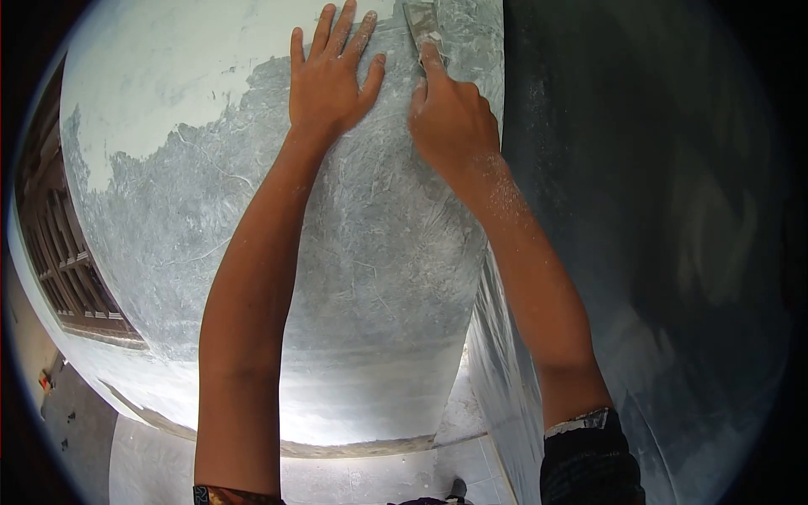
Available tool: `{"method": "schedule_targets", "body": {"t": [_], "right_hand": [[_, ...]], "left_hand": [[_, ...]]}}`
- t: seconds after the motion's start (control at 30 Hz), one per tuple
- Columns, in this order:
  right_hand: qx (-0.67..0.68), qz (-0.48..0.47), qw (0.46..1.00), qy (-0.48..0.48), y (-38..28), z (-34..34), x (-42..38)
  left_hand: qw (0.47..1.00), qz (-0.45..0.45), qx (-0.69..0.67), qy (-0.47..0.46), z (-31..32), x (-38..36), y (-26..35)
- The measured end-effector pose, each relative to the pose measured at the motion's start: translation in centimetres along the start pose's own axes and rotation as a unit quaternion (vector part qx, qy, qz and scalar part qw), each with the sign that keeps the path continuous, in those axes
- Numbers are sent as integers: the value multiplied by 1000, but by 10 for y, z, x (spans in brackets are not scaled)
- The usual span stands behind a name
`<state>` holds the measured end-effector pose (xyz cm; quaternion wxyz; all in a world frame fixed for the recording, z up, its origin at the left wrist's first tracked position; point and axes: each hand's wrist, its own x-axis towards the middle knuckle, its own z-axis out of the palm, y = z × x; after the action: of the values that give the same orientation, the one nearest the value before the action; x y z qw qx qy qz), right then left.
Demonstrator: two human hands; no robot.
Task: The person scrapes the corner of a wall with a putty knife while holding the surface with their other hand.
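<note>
My left hand (331,80) lies flat on the wall (353,227), its fingers spread and dusted with white. To its right, my right hand (454,122) is closed around a putty knife (422,23), with the index finger stretched along the tool toward its blade. The blade rests against the wall near the right edge, and its handle is hidden in my palm. Pale coating (160,76) covers the upper left of the wall; rough grey surface shows below and around both hands. White dust speckles my right wrist.
A brown wooden window frame with bars (71,261) sits at the left. Clear plastic sheeting (505,379) hangs at the right, beside a large dark surface (640,210). Light floor tiles (379,480) lie below, with a dark shoe tip (458,487) showing.
</note>
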<state>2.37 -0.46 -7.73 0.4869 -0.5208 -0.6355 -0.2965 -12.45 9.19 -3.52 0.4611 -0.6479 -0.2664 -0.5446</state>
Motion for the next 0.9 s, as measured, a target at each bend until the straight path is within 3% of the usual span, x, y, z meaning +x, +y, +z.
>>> {"method": "schedule_targets", "body": {"t": [0.2, 0.33, 0.4, 0.57, 0.63, 0.67, 0.73, 0.77, 0.83, 0.9], "right_hand": [[5, 37, 996, -81, -7, -5, -36], [5, 31, 999, -32, -6, 3, -5], [78, -2, 997, -20, -10, 1, 16], [181, 35, 982, 34, -27, 17, 29], [241, 55, 968, 41, -32, 17, 33], [253, 71, 964, 37, -33, 17, 34], [267, 86, 959, 30, -32, 22, 36], [306, 105, 946, 31, -29, 26, 41], [344, 125, 930, 29, -21, 23, 46], [469, 110, 869, -109, -15, 5, 47]], "left_hand": [[1000, 4, 1, -1, -1, -2, 0], [1000, -3, -6, -7, -3, 0, 0], [1000, 0, -5, -12, -2, 1, -1], [998, -9, -53, -31, -5, 5, -13], [980, -5, -153, 128, 2, 10, -25], [980, -3, -153, 129, -14, 14, -19], [922, -229, -304, -67, -49, 16, -11], [923, -230, -302, -68, -56, 18, -10], [837, -293, -396, -237, -65, 20, -4], [808, -315, -450, -214, -68, 8, 12]]}}
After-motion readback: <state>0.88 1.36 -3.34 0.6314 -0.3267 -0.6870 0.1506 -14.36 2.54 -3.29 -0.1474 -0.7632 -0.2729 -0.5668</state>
